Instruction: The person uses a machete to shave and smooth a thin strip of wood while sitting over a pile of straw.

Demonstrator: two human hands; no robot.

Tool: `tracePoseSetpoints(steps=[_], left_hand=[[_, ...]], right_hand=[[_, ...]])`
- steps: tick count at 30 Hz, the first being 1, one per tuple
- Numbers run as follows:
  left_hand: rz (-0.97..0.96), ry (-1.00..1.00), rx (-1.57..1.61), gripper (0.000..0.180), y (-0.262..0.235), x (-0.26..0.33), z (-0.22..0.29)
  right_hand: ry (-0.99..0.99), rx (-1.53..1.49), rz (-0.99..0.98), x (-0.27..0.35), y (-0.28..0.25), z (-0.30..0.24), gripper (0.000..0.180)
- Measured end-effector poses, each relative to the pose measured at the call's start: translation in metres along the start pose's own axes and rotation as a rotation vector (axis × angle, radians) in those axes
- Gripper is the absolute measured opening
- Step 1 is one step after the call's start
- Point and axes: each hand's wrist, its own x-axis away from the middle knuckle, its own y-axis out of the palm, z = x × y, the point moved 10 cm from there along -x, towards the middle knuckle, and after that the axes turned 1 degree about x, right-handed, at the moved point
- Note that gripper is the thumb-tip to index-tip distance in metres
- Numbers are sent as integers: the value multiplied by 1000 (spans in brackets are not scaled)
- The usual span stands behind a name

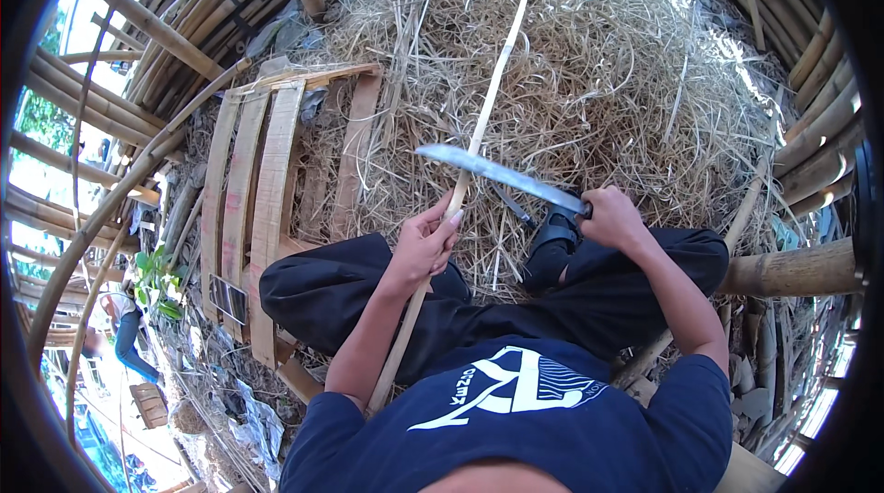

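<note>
Clearly the sharpest risk sits where the long knife [502, 176] crosses the bamboo strip [479, 134]. The person's right hand [612, 217] is closed tight round the knife's handle, and the blade runs leftward from it until its edge meets the strip. The left hand [425, 243] is wrapped round the same strip just below that crossing, fingers curled about it and the thumb lying along it, so the fingertips are very near the blade.

If the edge slips off the strip or skips on a hard node, it would likely travel toward the left hand or on toward the legs in dark trousers [368, 286], which lie folded directly under the crossing. The strip itself is thin and long: it runs from beside the person's torso, up through the left hand, and far out over the heap of bamboo shavings [599, 79] beyond the blade. With so much length unsupported past the knife, it could flex or twist in the grip and turn the blade off line.

The loose shavings under the strip give nothing firm to press against. The flat split slats [253, 180] lie to the left of the strip, well apart from the blade, and look out of harm's way.
</note>
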Motion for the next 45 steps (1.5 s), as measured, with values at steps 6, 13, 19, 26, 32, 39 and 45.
tracePoseSetpoints(steps=[6,13,19,26,32,39,45], left_hand=[[-11,-34,16,46,-2,0,-10],[20,2,34,30,-2,1,-2],[20,1,10,34,0,2,-6],[-11,-24,27,46,1,0,-5],[28,-18,28,49,-1,2,-6],[3,11,9,50,0,0,-6],[37,-12,20,50,-4,0,-4]], right_hand=[[-90,98,-32,-5,3,-5,27],[-121,64,-39,1,3,-19,26],[-48,41,11,-16,-3,9,24],[-151,85,-85,-1,3,-13,29],[13,50,0,-8,-16,2,27],[-74,56,-60,-12,-7,4,25],[-80,40,37,-2,-22,1,25]])
